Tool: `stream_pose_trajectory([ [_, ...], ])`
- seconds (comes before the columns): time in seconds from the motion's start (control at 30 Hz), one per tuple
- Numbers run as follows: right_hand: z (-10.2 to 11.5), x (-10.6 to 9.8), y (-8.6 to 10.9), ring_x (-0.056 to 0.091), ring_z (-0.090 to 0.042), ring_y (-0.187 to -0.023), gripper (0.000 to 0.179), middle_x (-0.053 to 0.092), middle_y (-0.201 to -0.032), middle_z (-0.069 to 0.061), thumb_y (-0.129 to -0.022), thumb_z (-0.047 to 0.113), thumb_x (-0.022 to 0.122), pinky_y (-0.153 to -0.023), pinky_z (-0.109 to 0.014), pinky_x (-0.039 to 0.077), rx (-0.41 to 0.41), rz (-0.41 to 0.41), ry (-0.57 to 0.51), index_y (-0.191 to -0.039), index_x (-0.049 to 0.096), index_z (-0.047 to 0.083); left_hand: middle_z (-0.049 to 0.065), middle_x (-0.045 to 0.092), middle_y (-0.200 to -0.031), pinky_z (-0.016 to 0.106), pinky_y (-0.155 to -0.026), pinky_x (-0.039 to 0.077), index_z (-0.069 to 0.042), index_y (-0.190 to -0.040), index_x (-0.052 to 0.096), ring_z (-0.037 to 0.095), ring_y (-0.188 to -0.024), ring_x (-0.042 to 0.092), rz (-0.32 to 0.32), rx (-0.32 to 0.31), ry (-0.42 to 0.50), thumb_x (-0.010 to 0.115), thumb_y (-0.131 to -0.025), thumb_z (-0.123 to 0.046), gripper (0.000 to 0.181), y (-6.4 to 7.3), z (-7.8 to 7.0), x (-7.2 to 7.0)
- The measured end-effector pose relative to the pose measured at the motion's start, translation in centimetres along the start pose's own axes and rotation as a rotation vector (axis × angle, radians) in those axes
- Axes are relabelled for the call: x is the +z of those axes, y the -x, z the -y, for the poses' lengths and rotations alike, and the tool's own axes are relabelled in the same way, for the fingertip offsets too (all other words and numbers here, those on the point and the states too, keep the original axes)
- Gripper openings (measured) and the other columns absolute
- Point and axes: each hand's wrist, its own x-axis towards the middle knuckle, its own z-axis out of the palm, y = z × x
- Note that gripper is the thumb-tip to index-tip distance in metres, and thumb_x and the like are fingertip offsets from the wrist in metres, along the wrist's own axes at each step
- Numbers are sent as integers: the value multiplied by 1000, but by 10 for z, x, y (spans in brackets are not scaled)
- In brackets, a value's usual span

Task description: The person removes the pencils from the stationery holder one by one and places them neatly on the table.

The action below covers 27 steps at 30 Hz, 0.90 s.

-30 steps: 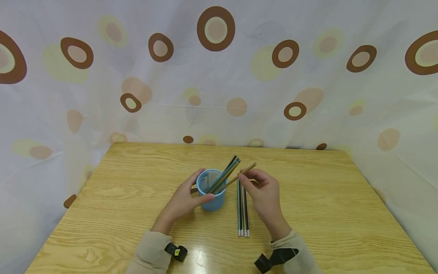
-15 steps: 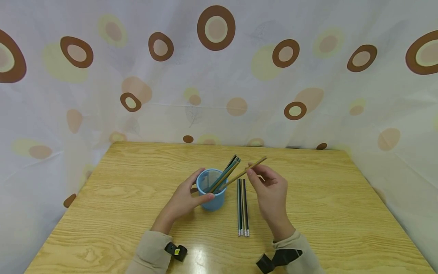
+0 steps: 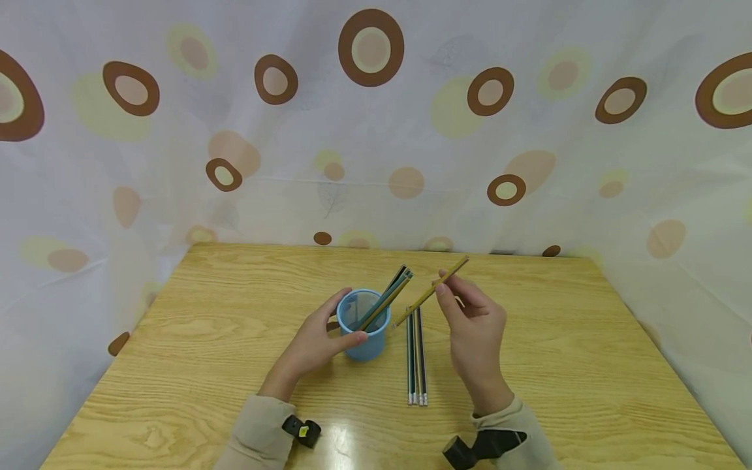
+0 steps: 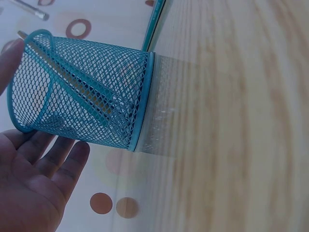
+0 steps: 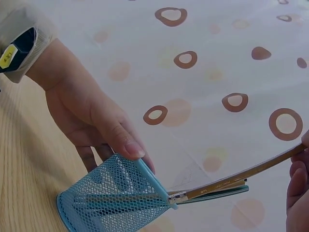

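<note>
Right hand (image 3: 474, 323) pinches a pencil (image 3: 418, 304), left hand (image 3: 317, 343) grips the cup (image 3: 365, 351); likely unloading, I'd lower toward four o'clock's pencil row (image 3: 419, 359).

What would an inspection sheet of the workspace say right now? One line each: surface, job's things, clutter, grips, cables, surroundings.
Surface: wood-grain table.
Job's things: blue mesh cup, upright, holding leaning pencils; yellow pencil, tilted, eraser end low by the cup's rim, contact unclear; four loose pencils side by side, right of the cup.
Clutter: nothing seen.
Grips: left grip holds the cup; right grip pinches the yellow pencil.
Cables: nothing seen.
Surroundings: patterned cloth behind the table.
</note>
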Motion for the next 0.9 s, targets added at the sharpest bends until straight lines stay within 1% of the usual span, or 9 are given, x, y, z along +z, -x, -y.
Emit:
stream_pose_trajectory([
  [0.1, -1, -1, 0, 68, -20, -99, 21, 70, -109, -14, -91, -8, 65, -87, -28, 55, 8, 4, -3, -111, 68, -14, 6, 42, -150, 54, -106, 40, -25, -156, 31, 33, -134, 44, -2, -4, -5, 79, -86, -34, 86, 0, 1, 0],
  [0.27, -5, -6, -1, 68, -19, -94, 18, 70, -107, -14, -90, -7, 67, -82, -26, 56, 34, 7, 25, -108, 72, -9, 5, 42, -150, 54, -106, 40, -25, -155, 31, 32, -134, 44, -2, -3, -4, 79, -86, -33, 85, 0, 1, 0],
  [0.43, -10, -12, -1, 67, -17, -96, 18, 70, -108, -12, -92, -4, 67, -82, -26, 56, 54, 31, 79, -108, 73, -6, 6, 42, -150, 54, -106, 40, -24, -155, 31, 32, -135, 43, 1, 3, -4, 79, -86, -32, 84, 0, 0, 0],
  [0.5, -11, -13, -1, 67, -18, -97, 18, 70, -109, -12, -92, -3, 66, -83, -26, 56, 64, 34, 97, -109, 73, -5, 6, 42, -150, 55, -106, 40, -24, -155, 31, 32, -135, 43, 1, 4, -9, 79, -86, -32, 85, 0, 0, 0],
  [0.7, -14, -16, -1, 67, -21, -96, 21, 70, -106, -11, -93, 0, 67, -84, -27, 56, 95, 7, 144, -111, 71, -8, 6, 42, -150, 56, -106, 40, -25, -156, 30, 33, -133, 45, -1, -2, -13, 79, -86, -34, 86, 0, 0, 0],
  [0.9, -20, -20, 0, 67, -21, -92, 19, 70, -97, -6, -93, 1, 67, -81, -25, 56, 144, -4, 220, -109, 72, -8, 6, 42, -150, 56, -106, 40, -25, -156, 30, 33, -134, 44, 1, -3, -8, 79, -86, -33, 85, 1, 0, 0],
])
